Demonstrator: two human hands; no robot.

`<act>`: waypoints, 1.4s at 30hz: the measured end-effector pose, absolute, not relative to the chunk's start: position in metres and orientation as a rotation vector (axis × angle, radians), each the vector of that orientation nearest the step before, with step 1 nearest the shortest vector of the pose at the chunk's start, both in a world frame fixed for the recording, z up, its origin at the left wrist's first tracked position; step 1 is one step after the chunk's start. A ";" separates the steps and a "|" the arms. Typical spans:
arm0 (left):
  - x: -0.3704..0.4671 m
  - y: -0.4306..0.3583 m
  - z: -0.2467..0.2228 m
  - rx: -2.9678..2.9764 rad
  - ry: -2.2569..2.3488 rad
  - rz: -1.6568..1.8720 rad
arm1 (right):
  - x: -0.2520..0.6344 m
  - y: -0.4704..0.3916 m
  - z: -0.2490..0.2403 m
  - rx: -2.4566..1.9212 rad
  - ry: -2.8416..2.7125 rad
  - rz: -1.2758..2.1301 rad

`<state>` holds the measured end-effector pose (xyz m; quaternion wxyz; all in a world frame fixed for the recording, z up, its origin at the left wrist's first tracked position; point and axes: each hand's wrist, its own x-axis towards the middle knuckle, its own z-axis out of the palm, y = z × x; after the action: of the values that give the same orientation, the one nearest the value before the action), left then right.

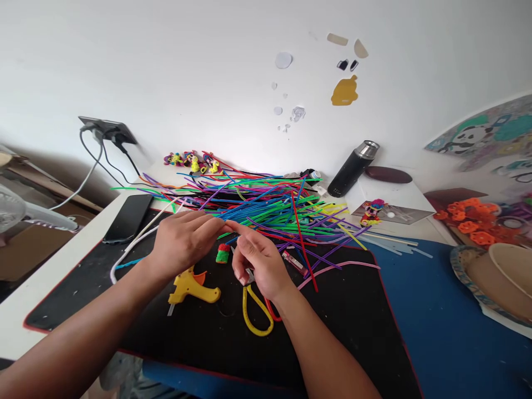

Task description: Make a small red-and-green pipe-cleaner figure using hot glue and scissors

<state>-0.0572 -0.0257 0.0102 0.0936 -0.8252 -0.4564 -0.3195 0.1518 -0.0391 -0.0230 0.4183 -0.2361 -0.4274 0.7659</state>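
Note:
My left hand (183, 242) and my right hand (262, 261) meet above the black mat, their fingertips pinched together. A trace of red shows where they touch, but what they hold is too small to make out. Just below the fingertips sits a small red and green fuzzy roll (223, 254). A yellow glue gun (194, 287) lies under my left hand. Scissors (257, 321) with one yellow and one red handle lie partly hidden beneath my right hand.
Behind my hands spreads a heap of coloured pipe cleaners (266, 209). A phone (128, 218) lies at left, a black flask (351, 170) leans at back right. Small fuzzy figures (193, 162) stand by the wall, another fuzzy figure (373, 211) at right. Bowls (469, 277) are far right.

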 end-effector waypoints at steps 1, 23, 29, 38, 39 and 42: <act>-0.056 -0.026 0.010 -2.458 -1.335 -0.920 | 0.152 -0.039 -0.023 -0.588 -1.073 1.921; -0.041 -0.028 0.044 -3.122 -2.313 -1.334 | 0.153 -0.038 -0.018 -0.491 -0.908 1.941; -0.045 -0.027 0.032 -3.030 -2.396 -1.874 | 0.153 -0.041 -0.019 -0.478 -0.961 1.944; -0.058 -0.023 0.031 -2.490 -2.419 -2.630 | 0.149 -0.035 -0.021 -0.680 -0.772 1.858; -0.062 -0.022 0.033 -2.444 -2.412 -2.630 | 0.148 -0.034 -0.021 -0.706 -0.754 1.844; -0.073 -0.019 0.041 -2.303 -2.308 -2.631 | 0.147 -0.033 -0.022 -0.716 -0.753 1.828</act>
<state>-0.0726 -0.0187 0.0408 -0.5003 -0.4759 -0.4770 -0.5438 0.1472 -0.0333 -0.0224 0.4964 -0.2955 -0.3107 0.7548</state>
